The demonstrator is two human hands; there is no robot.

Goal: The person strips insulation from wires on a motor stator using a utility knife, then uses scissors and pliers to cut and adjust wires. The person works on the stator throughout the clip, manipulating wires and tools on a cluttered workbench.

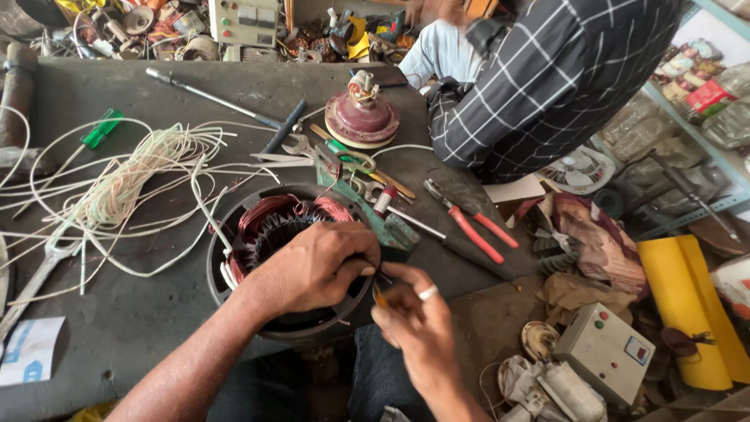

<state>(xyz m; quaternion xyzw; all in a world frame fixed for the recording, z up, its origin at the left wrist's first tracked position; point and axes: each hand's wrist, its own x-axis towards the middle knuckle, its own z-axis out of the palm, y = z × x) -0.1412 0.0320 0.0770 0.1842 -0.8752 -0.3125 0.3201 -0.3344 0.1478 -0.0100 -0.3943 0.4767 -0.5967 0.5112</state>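
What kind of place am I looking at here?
Probably an electric motor repair workshop: a stator with copper windings under the left hand, red-handled pliers, and loose white wire on the worn workbench.

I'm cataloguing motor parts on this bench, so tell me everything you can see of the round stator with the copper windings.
The stator is a dark round metal ring lying flat near the front edge of the grey workbench, open side up. Reddish copper coils loop around its inner slots, and pale lead wires leave its left side. The left hand rests over its near right rim, covering part of the windings; the right hand pinches something small beside that rim. A green tool lies against its far right edge.
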